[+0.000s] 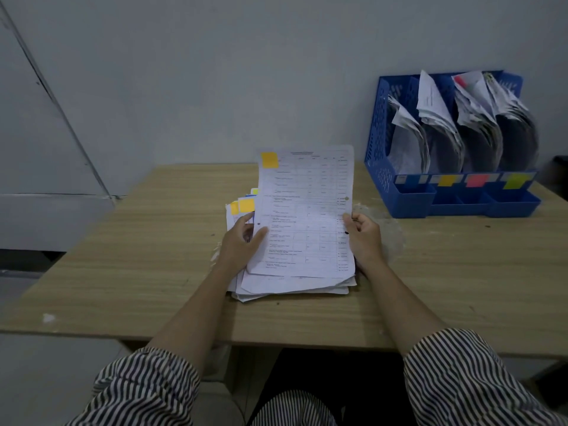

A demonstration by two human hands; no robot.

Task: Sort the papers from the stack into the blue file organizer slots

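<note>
Top sheet (307, 210) with orange tag (270, 160) lifted off stack (292, 287) mid-table, right hand (362, 238) pinching its right edge, left hand (242, 241) thumb-pinching the left edge, likely to match the tag against the blue organizer (384, 167) far right

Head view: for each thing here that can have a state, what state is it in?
Top sheet: lifted off the stack, held at both side edges, orange sticky note on its top left corner.
Stack: lying on the table, untidy.
Organizer: upright, four slots holding papers.
Left hand: gripping the sheet.
Right hand: gripping the sheet.
</note>
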